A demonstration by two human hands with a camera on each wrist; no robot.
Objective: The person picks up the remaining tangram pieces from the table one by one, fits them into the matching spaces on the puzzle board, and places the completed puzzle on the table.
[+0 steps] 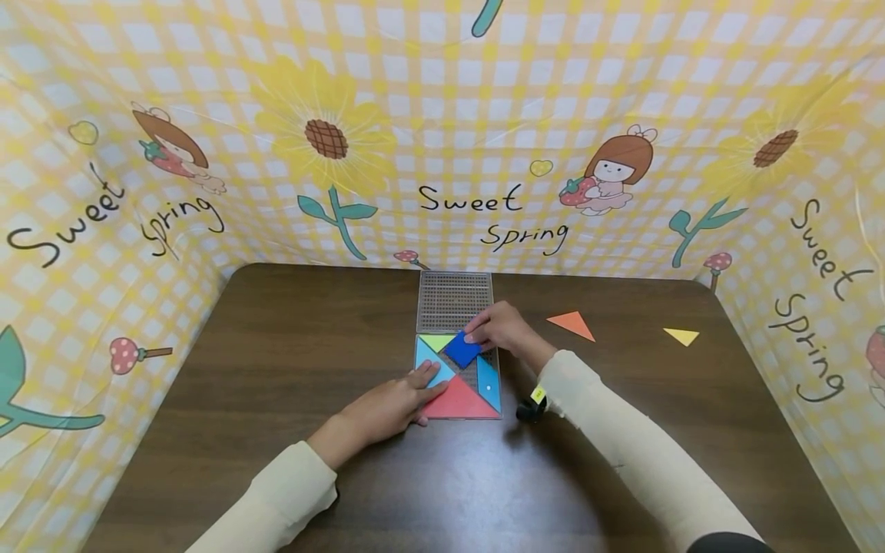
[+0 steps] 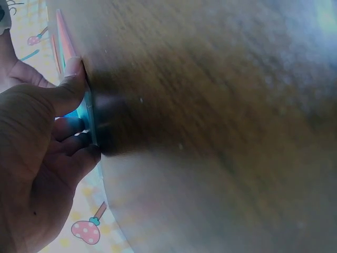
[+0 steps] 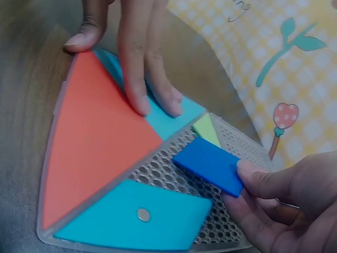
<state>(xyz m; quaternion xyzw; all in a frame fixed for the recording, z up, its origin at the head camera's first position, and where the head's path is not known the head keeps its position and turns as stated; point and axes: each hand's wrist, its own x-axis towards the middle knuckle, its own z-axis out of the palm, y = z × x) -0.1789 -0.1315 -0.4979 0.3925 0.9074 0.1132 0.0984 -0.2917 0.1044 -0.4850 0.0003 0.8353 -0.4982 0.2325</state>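
Observation:
In the head view my right hand (image 1: 503, 329) pinches a dark blue square tangram piece (image 1: 462, 351) by one corner. The right wrist view shows this blue piece (image 3: 208, 164) tilted over the perforated floor of a hinged plastic case (image 3: 167, 167). My left hand (image 1: 389, 403) lies at the case's left side, its straight fingers (image 3: 134, 79) resting on a light blue triangle (image 3: 171, 118) and its thumb at the corner. A large red triangle (image 1: 459, 399), a blue parallelogram (image 1: 488, 382) with a round silvery dot, and a light green triangle (image 1: 435, 342) also lie in the case.
The case's perforated lid (image 1: 455, 301) lies opened flat toward the back. An orange triangle (image 1: 572, 325) and a yellow triangle (image 1: 683, 336) lie on the brown table (image 1: 311, 322) to the right. Patterned cloth (image 1: 442, 138) encloses the table's back and sides.

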